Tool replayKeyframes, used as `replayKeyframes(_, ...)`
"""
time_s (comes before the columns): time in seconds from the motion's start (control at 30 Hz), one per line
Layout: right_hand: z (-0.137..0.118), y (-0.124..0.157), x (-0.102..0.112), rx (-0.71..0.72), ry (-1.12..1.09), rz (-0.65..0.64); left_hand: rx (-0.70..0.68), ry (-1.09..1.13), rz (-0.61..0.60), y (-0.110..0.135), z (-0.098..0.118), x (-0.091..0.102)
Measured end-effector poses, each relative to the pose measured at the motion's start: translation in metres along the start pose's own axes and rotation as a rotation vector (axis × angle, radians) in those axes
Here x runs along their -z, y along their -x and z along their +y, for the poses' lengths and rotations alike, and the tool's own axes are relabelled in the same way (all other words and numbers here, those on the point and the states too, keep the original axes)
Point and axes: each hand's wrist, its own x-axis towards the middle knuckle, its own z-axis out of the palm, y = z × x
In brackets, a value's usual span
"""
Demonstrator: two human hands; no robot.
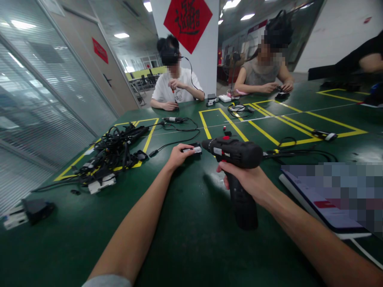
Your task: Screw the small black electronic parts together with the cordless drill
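Note:
My right hand (242,179) is shut around the grip of a black cordless drill (235,152), whose chuck points left toward my left hand. The drill's battery base hangs below the hand, above the green table (191,207). My left hand (178,155) rests over a small black-and-white device (192,150) lying on the table, with its fingers closed on it. The device's underside is hidden. A thin black cable (176,142) runs across the table just beyond my left hand.
A tangled heap of black cables and adapters (115,149) lies to the left, on yellow taped outlines. A tablet (323,199) lies at the right. Two seated co-workers (176,85) (265,75) handle small items across the table. A glass wall stands at the left.

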Motion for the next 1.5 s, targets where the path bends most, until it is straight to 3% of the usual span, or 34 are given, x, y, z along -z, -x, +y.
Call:
replayKeyframes(0.33, -0.008, 0.015, -0.006, -0.031, -0.022, -0.050, -0.024, 0.065, 0.017, -0.002, -0.003, -0.002)
replayKeyframes(0.6, -0.001, 0.009, -0.008, -0.052, -0.041, -0.058, 0.012, 0.095, 0.004, -0.004, -0.006, -0.003)
replayKeyframes(1.2, 0.007, 0.005, -0.017, -0.028, 0.162, -0.017, -0.051, -0.033, -0.039, -0.008, -0.005, -0.004)
replayKeyframes(1.37, 0.001, 0.007, -0.012, -0.027, 0.240, -0.100, -0.040, -0.038, -0.067, -0.007, 0.000, -0.003)
replayKeyframes(1.5, 0.002, 0.004, -0.009, -0.045, 0.056, -0.195, -0.027, -0.020, -0.086, -0.011, -0.001, -0.005)
